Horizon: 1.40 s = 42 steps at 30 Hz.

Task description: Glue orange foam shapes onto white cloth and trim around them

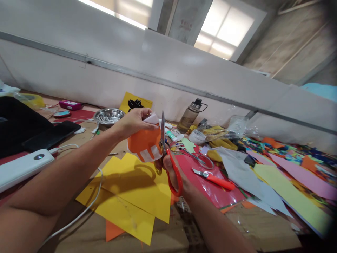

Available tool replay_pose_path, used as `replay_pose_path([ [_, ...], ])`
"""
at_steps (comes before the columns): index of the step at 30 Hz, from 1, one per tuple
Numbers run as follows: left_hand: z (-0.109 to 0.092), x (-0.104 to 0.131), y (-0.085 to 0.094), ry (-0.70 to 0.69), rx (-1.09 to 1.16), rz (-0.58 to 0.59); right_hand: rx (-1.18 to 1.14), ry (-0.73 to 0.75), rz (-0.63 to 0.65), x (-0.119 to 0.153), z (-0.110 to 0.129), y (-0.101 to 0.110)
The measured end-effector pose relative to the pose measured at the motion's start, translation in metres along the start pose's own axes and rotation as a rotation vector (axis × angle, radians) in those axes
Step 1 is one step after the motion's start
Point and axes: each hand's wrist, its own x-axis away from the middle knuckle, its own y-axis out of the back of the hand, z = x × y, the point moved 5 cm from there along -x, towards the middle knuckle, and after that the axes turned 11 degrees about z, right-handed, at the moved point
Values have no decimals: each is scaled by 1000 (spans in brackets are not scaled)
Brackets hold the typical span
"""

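My left hand (135, 123) pinches the top of an orange cutout (144, 140) with white paper along its edges, held up above the table. In my right hand (171, 168) is a pair of scissors (176, 175) with red-orange handles, its fingers in the loops. The blades point upward and stand against the cutout's right edge; whether they are cutting paper I cannot tell. Below both hands lie overlapping yellow sheets (126, 207), with an orange sheet (113, 230) showing beneath.
A red-handled utility knife (216, 180) lies on a red sheet (189, 175) at right. Further right are heaped coloured papers (284, 168). Behind stand a water bottle (189, 116) and a metal bowl (108, 116). A white power bank (26, 168) with a cable lies left.
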Motion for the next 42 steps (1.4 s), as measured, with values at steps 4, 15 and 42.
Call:
replay_pose_path([
  [4,-1,0,-3,16,-22,-3,12,63,29,0,-2,0],
  [15,-4,0,-3,-27,-17,17,-64,75,-30,0,-1,-2],
  [42,-1,-1,-7,-10,54,92,-27,-62,-35,-4,-15,4],
])
